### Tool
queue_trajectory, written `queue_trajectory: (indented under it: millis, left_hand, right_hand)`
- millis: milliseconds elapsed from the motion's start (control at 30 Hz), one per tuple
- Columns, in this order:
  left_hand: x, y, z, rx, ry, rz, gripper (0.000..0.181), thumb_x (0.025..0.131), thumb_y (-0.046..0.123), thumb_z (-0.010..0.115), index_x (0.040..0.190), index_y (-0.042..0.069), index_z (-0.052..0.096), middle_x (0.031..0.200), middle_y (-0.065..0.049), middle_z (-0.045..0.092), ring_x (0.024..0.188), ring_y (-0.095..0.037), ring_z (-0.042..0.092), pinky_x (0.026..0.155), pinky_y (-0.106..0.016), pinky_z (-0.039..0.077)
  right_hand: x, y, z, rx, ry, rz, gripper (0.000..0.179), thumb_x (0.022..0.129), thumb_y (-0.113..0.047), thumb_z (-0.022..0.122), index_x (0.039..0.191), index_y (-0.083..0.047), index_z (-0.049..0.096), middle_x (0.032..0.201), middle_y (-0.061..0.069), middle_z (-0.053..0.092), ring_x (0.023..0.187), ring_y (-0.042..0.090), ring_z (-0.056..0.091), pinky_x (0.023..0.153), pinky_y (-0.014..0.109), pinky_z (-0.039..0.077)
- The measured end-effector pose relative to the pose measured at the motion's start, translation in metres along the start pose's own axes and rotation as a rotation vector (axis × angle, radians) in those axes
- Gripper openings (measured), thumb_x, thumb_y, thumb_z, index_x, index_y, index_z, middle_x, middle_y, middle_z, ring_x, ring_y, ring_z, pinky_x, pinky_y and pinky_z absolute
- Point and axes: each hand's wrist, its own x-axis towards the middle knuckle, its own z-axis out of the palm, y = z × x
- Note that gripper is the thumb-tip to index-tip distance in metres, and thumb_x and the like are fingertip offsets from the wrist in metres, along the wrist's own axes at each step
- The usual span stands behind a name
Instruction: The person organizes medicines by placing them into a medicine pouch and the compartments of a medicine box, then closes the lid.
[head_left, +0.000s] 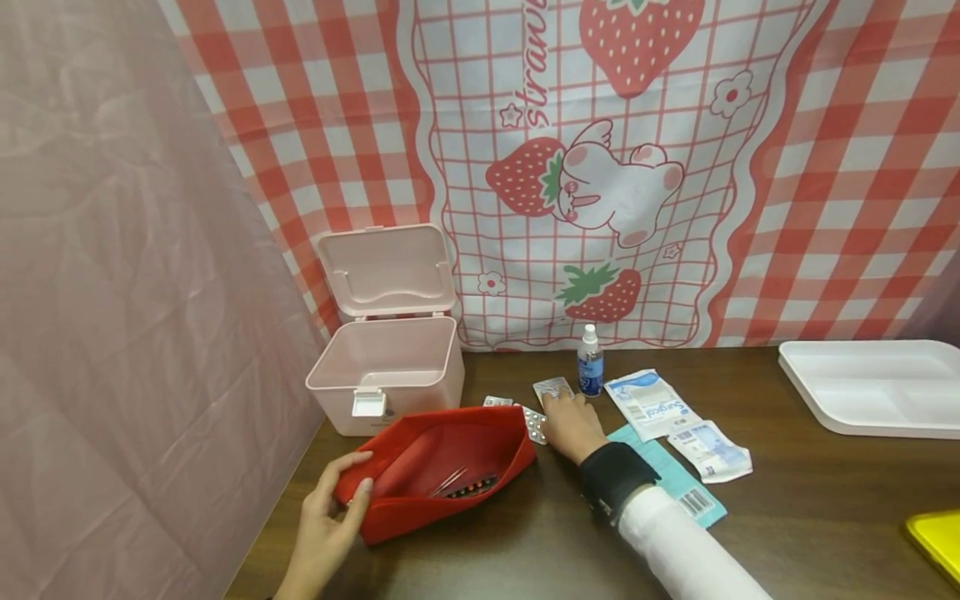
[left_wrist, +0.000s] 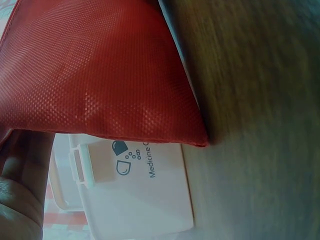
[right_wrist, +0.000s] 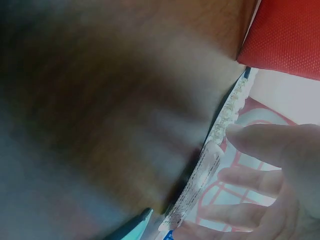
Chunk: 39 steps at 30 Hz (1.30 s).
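My left hand (head_left: 326,508) grips the left end of a red zip pouch (head_left: 405,521), thumb over the front rim and fingers behind. The pouch gapes open; thin metal tweezers (head_left: 450,481) and a dark blister pack with orange pills (head_left: 472,487) lie inside. In the left wrist view the red fabric (left_wrist: 100,75) hides most of that hand. My right hand (head_left: 572,427) reaches down among silver blister packs (head_left: 553,387), its fingertips at the edge of one. In the right wrist view its fingers (right_wrist: 255,182) are spread and fairly straight beside the packs (right_wrist: 195,187).
A pink medicine box (head_left: 397,400) with raised lid stands behind the pouch. Right of the packs are a spray bottle (head_left: 590,367), white surgical packets (head_left: 648,404), another packet (head_left: 708,452) and a teal packet (head_left: 675,479). A white tray (head_left: 825,417) and yellow object (head_left: 937,537) lie far right.
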Motion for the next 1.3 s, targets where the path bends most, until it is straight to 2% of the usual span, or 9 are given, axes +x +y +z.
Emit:
queue_trajectory:
  millis: [200,367,567,733,900,1133,1300]
  left_hand:
    - [0.001,0.001,0.000,-0.005,-0.003,-0.008,0.041,0.078,-0.019,0.055,0.117,-0.005,0.052,0.098,-0.018,0.061,0.069,-0.003,0.056,0.053,-0.017,0.047]
    - [0.000,0.001,0.000,-0.004,-0.008,-0.014,0.041,0.078,-0.020,0.055,0.117,-0.006,0.051,0.098,-0.019,0.061,0.071,-0.003,0.057,0.053,-0.017,0.047]
    - [0.000,0.002,0.000,0.003,-0.013,-0.053,0.039,0.080,-0.017,0.055,0.117,-0.004,0.052,0.098,-0.018,0.061,0.071,-0.003,0.058,0.054,-0.018,0.048]
    - [0.001,0.003,0.000,-0.002,-0.009,-0.018,0.040,0.079,-0.018,0.055,0.117,-0.004,0.052,0.096,-0.019,0.061,0.070,-0.004,0.057,0.053,-0.017,0.048]
    - [0.000,0.002,0.000,-0.008,-0.007,-0.016,0.039,0.080,-0.017,0.054,0.117,-0.004,0.052,0.096,-0.017,0.061,0.068,-0.004,0.056,0.051,-0.017,0.047]
    - [-0.001,0.002,0.000,-0.001,-0.009,-0.040,0.038,0.081,-0.016,0.055,0.117,-0.003,0.053,0.096,-0.017,0.061,0.068,-0.003,0.056,0.051,-0.018,0.047]
    - [0.000,0.002,0.000,0.005,-0.010,-0.036,0.038,0.081,-0.016,0.055,0.117,-0.002,0.053,0.095,-0.016,0.061,0.068,-0.002,0.056,0.051,-0.018,0.047]
  right_hand:
    - [-0.003,0.001,-0.002,0.012,0.018,0.005,0.033,0.076,-0.012,0.064,0.106,-0.001,0.061,0.111,0.029,0.056,0.089,0.044,0.054,0.069,0.052,0.047]
    - [-0.004,0.003,-0.002,0.027,0.039,0.001,0.027,0.073,-0.013,0.066,0.097,-0.001,0.060,0.103,0.030,0.057,0.086,0.044,0.054,0.067,0.052,0.047]
    - [-0.004,0.004,-0.002,0.019,0.067,-0.003,0.023,0.074,-0.010,0.066,0.093,-0.001,0.058,0.094,0.029,0.058,0.084,0.044,0.054,0.064,0.052,0.047]
    - [-0.005,0.005,-0.002,0.030,0.057,0.013,0.021,0.072,-0.006,0.065,0.091,-0.001,0.058,0.092,0.027,0.061,0.084,0.045,0.053,0.065,0.052,0.046]
    - [-0.005,0.007,-0.003,0.081,0.063,0.053,0.021,0.070,-0.007,0.062,0.088,0.000,0.055,0.091,0.028,0.063,0.080,0.046,0.056,0.062,0.053,0.046]
    - [-0.006,0.011,-0.006,0.125,0.072,0.096,0.019,0.076,-0.006,0.054,0.094,0.001,0.051,0.084,0.027,0.064,0.067,0.041,0.061,0.050,0.048,0.045]
    - [-0.008,0.015,-0.008,0.102,0.133,0.103,0.015,0.079,-0.005,0.054,0.091,0.003,0.050,0.077,0.027,0.063,0.062,0.041,0.061,0.047,0.048,0.045]
